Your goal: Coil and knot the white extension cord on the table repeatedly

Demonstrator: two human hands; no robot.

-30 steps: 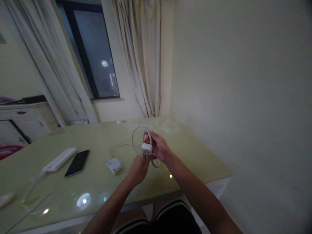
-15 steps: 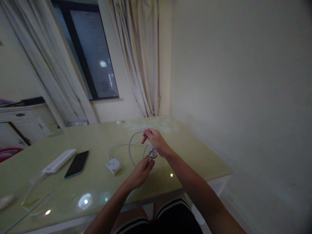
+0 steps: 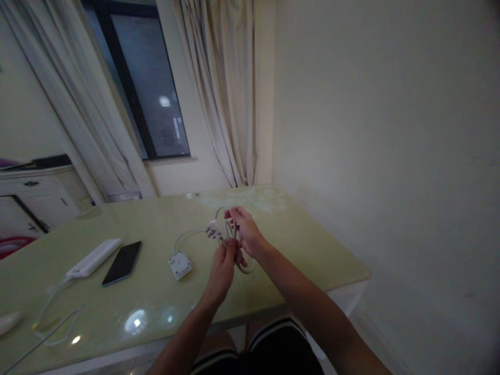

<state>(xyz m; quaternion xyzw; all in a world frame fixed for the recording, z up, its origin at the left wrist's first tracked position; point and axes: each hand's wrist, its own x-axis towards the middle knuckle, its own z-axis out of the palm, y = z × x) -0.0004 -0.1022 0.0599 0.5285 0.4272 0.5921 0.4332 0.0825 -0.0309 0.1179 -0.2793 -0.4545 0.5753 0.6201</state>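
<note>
Between my hands is a bunched, looped white cable [image 3: 245,269], held above the table. My left hand [image 3: 223,264] is closed on the loops from below, thumb on top. On the far side, my right hand [image 3: 247,229] has its fingers curled round the same cable. A white plug [image 3: 213,229] with dark slots or pins on its face sticks out left of the fingers. From there the cord runs left to a small square white socket block [image 3: 180,265] lying on the table. My fingers partly hide the loops.
The glossy pale green table [image 3: 312,250] reaches to the wall on the right. Left of the block lie a black phone [image 3: 122,263] and a long white power strip [image 3: 94,258] with its cord. A white object [image 3: 10,323] sits at the left edge.
The wide cable loop has been drawn into a tight bundle between my hands. The plug has shifted left and up, and my left hand has risen closer to the right.
</note>
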